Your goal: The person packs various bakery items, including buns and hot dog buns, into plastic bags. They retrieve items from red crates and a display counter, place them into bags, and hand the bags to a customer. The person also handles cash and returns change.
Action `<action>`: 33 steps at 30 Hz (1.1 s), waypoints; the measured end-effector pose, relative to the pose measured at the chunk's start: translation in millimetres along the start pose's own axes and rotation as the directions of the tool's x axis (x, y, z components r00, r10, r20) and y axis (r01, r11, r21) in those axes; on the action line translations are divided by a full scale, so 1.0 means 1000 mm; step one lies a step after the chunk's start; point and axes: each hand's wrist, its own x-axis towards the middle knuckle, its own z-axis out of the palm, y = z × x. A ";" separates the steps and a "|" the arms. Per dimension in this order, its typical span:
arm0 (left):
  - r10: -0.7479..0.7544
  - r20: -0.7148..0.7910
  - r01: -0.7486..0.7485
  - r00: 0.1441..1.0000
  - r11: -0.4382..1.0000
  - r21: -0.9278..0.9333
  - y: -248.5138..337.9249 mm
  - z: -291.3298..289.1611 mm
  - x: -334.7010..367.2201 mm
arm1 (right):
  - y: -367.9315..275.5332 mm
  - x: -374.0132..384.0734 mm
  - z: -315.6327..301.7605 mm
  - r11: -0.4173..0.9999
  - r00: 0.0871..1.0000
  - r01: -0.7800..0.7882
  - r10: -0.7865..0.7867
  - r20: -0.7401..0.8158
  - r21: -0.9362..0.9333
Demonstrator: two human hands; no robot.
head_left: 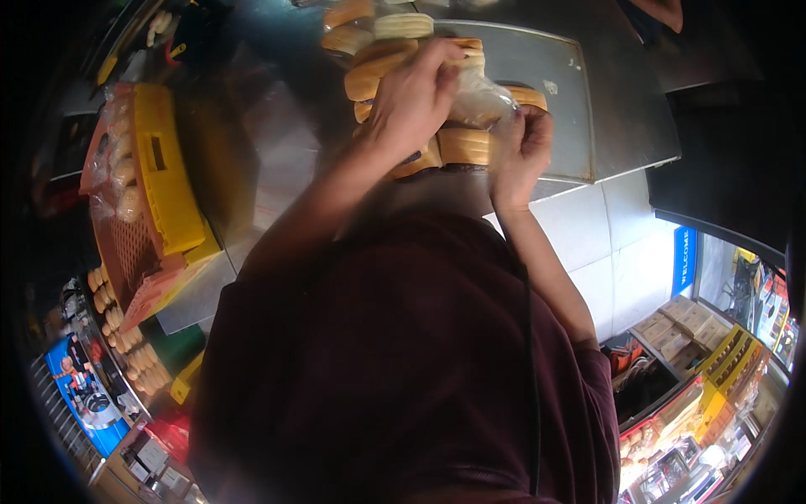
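A clear plastic bag is stretched between my two hands above a metal tray of bread. My left hand is closed at the bag's left edge, with its fingers curled and partly hiding the bread behind. At the bag's other end, my right hand pinches the plastic between thumb and fingers. Under and around the hands lie several golden-brown bread buns, some showing a dark filling at the side. A paler sliced bun sits farther back. Whether anything is inside the bag cannot be made out.
The metal tray rests on a steel table. At left stands a yellow crate beside an orange one with bagged buns. More loaves lie at lower left. Someone's arm shows at the far right.
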 end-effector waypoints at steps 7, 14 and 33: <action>-0.478 0.155 0.499 0.865 0.785 -0.367 -0.042 -0.014 -0.057 | 0.013 -0.007 0.012 0.998 0.986 -0.064 0.064 0.154 -0.001; -0.589 0.341 0.673 0.733 0.551 -0.494 -0.066 0.011 -0.059 | 0.028 0.008 -0.005 0.874 0.824 -0.466 0.486 0.292 -0.138; -0.247 0.378 0.439 0.892 0.281 -0.853 -0.027 -0.051 -0.046 | -0.046 0.050 0.024 0.946 0.878 -0.211 0.073 0.474 0.244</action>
